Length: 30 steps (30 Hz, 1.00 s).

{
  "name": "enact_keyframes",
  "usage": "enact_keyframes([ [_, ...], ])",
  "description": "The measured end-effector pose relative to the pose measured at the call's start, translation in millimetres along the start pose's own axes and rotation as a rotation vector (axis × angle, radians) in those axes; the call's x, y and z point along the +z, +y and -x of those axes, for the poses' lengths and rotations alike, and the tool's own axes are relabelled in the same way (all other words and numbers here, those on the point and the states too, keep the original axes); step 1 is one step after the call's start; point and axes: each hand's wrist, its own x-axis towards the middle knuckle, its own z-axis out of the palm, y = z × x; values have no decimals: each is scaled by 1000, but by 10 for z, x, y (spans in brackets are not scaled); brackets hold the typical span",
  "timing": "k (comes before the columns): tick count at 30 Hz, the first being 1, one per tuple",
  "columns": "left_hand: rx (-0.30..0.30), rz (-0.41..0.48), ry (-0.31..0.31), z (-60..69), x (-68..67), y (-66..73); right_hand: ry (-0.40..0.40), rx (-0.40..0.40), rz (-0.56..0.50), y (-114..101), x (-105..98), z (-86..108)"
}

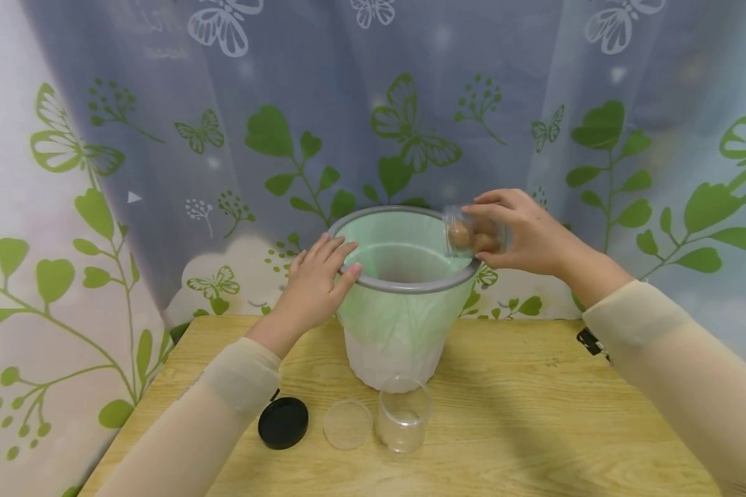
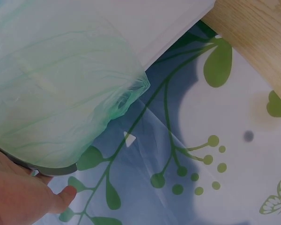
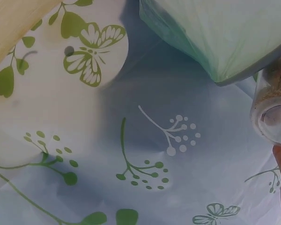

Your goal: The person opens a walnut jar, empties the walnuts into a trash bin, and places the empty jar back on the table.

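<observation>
A bin (image 1: 466,275) with a grey rim and a pale green liner bag stands upright on the table. My left hand (image 1: 313,283) rests on the left of its rim, fingers fairly straight; in the left wrist view this hand (image 2: 25,192) is partly cut off. At the right of the rim, my right hand (image 1: 528,231) grips a clear jar (image 1: 454,235), tipped on its side with its mouth end towards the bin's opening. Several round brown pieces (image 1: 481,238) lie inside the jar; their kind cannot be told. The bin's bottom is out of sight.
In front of the bin, a black lid (image 1: 283,422), a clear disc (image 1: 347,424) and a clear empty container (image 1: 404,421) are on the wooden table (image 1: 534,428). A patterned curtain (image 1: 323,62) hangs close behind. A small black object (image 1: 590,341) shows near the right sleeve.
</observation>
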Motion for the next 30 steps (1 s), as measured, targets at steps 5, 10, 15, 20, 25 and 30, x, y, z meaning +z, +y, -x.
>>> enact_keyframes([
  [5, 1, 4, 0, 11, 1, 2, 56, -37, 26, -18, -27, -48],
  [10, 1, 4, 5, 2, 6, -7, 19, -10, 28, -18, -13, -33],
  [15, 2, -2, 3, -5, 15, -14, -17, 7, 32, -11, 1, -12],
  [20, 2, -7, 2, -9, 13, -9, -34, -1, 47, -14, -9, -25],
  [25, -3, -12, -2, -5, 10, -1, -47, 24, 46, -30, -16, -23],
  [30, -13, -12, -11, 1, 8, 5, -35, 42, 33, -37, -6, 4],
])
